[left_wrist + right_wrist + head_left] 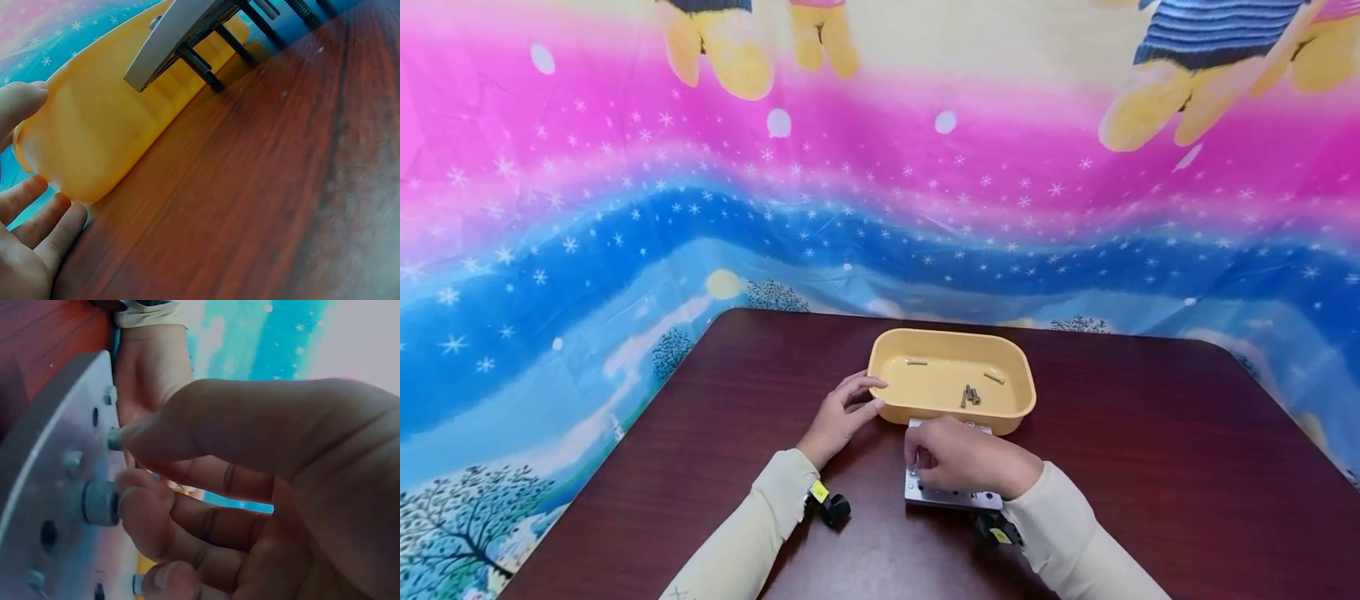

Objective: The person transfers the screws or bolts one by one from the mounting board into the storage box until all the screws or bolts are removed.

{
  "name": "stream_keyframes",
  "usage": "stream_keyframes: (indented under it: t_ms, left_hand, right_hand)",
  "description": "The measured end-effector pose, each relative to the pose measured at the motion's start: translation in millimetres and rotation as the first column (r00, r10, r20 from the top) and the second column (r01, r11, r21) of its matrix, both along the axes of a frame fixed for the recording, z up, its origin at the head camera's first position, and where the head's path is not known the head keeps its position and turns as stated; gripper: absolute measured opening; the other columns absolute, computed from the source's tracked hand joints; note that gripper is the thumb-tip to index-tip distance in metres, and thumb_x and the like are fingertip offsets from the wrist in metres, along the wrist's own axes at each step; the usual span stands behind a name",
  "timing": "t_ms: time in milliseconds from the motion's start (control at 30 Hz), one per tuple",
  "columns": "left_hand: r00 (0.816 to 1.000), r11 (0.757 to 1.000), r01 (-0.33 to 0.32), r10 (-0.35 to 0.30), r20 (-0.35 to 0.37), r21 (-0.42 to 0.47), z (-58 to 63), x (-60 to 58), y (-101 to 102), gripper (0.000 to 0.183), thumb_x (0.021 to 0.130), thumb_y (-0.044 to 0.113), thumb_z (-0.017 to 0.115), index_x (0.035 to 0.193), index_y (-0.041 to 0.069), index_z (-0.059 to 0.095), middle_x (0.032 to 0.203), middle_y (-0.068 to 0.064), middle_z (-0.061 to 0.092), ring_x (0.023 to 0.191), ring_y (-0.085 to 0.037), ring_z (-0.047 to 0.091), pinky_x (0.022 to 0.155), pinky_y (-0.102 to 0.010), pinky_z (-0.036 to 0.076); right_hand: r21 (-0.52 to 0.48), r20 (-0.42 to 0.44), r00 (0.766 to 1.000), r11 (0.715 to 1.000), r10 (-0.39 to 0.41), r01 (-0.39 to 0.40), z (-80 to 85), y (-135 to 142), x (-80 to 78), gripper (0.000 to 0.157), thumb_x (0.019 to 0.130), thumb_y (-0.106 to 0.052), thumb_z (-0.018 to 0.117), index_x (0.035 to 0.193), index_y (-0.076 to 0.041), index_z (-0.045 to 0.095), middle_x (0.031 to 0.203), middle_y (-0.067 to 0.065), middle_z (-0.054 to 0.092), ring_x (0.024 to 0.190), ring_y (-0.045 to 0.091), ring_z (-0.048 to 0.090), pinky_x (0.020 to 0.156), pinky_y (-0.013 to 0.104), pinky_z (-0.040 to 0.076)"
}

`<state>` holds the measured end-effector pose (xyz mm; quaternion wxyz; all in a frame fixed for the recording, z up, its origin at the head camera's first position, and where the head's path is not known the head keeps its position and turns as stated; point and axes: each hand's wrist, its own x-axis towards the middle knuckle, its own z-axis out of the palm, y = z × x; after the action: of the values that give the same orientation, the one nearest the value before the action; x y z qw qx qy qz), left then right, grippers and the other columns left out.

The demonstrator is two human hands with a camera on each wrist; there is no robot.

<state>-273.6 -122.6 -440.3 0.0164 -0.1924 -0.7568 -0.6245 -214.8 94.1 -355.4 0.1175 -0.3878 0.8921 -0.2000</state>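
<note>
My left hand [842, 417] rests its fingers against the left end of a yellow plastic tray [955, 417]. In the left wrist view, the thumb and fingertips sit around the tray's corner. A silver metal plate [943, 497] lies in front of the tray, with black threaded shanks [200, 65] hanging below it. My right hand [966, 457] is over the plate, and its thumb and forefinger pinch the head of a small bolt [114, 439] set in the plate. A larger socket-head bolt [100, 503] stands beside the fingers. The forefinger's tip is hidden behind the thumb.
Several loose bolts [972, 395] lie inside the tray. The dark wooden table [1150, 467] extends around it, with a patterned cloth [880, 208] hanging behind the far edge. Small black cameras [831, 508] are strapped to both wrists.
</note>
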Motion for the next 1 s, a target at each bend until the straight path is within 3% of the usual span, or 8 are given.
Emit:
stream_keyframes:
  t_ms: [167, 400, 633, 733, 900, 1000]
  left_hand:
    - [1.0, 1.0, -0.022, 0.023, -0.007, 0.009, -15.0, -7.3, -0.8, 0.032, 0.092, 0.025, 0.067, 0.121, 0.013, 0.064, 0.147, -0.01, 0.041, 0.132, -0.025, 0.044, 0.103, -0.047, 0.041]
    - [0.999, 0.999, -0.043, 0.043, -0.024, -0.002, -18.5, -6.7, -0.3, 0.029, 0.09, 0.033, 0.069, 0.117, 0.021, 0.066, 0.146, -0.006, 0.043, 0.129, -0.022, 0.047, 0.101, -0.045, 0.044]
    - [0.999, 0.999, -0.046, 0.046, -0.01, -0.015, -18.4, -6.8, 0.2, 0.029, 0.09, 0.031, 0.069, 0.117, 0.02, 0.066, 0.146, -0.005, 0.044, 0.13, -0.023, 0.046, 0.102, -0.045, 0.043]
    - [0.999, 0.999, -0.033, 0.033, 0.002, -0.01, -14.6, -4.7, 0.4, 0.031, 0.091, 0.026, 0.068, 0.12, 0.015, 0.065, 0.147, -0.009, 0.042, 0.132, -0.026, 0.044, 0.103, -0.048, 0.041]
    - [1.0, 1.0, -0.002, 0.002, 0.009, -0.01, 6.1, 8.5, 1.3, 0.033, 0.093, 0.019, 0.065, 0.123, 0.005, 0.062, 0.148, -0.018, 0.039, 0.133, -0.031, 0.042, 0.104, -0.051, 0.04]
    - [1.0, 1.0, 0.002, -0.002, 0.0, -0.002, 11.1, 12.2, 2.0, 0.032, 0.094, 0.017, 0.064, 0.122, 0.003, 0.061, 0.146, -0.02, 0.04, 0.133, -0.033, 0.042, 0.103, -0.052, 0.04]
  right_hand:
    - [0.02, -0.018, 1.0, 1.0, 0.003, -0.003, -2.5, -4.1, 0.8, 0.01, 0.081, -0.005, 0.068, 0.084, -0.013, 0.064, 0.07, -0.012, 0.053, 0.063, 0.002, 0.05, 0.06, 0.02, 0.046]
    - [0.023, -0.037, 0.999, 1.0, -0.02, 0.021, -2.2, -7.0, 4.7, 0.013, 0.08, -0.003, 0.069, 0.079, -0.013, 0.061, 0.068, -0.009, 0.051, 0.061, 0.004, 0.048, 0.056, 0.022, 0.043]
    - [0.034, -0.084, 0.996, 0.998, -0.041, 0.044, -4.6, -8.0, 6.3, 0.011, 0.078, -0.004, 0.068, 0.076, -0.012, 0.062, 0.065, -0.01, 0.049, 0.059, 0.005, 0.046, 0.053, 0.021, 0.042]
    - [0.036, -0.1, 0.994, 0.998, -0.051, 0.055, -5.7, -8.4, 6.7, 0.012, 0.077, -0.004, 0.068, 0.074, -0.014, 0.061, 0.064, -0.01, 0.049, 0.057, 0.004, 0.046, 0.051, 0.021, 0.042]
    - [0.05, -0.121, 0.99, 0.996, -0.068, 0.075, -6.5, -9.1, 7.9, 0.015, 0.078, -0.007, 0.068, 0.071, -0.016, 0.059, 0.063, -0.01, 0.049, 0.056, 0.004, 0.046, 0.05, 0.021, 0.041]
    - [0.048, -0.127, 0.989, 0.996, -0.072, 0.079, -5.9, -9.0, 8.7, 0.016, 0.078, -0.007, 0.068, 0.07, -0.017, 0.058, 0.063, -0.011, 0.049, 0.054, 0.004, 0.046, 0.049, 0.021, 0.041]
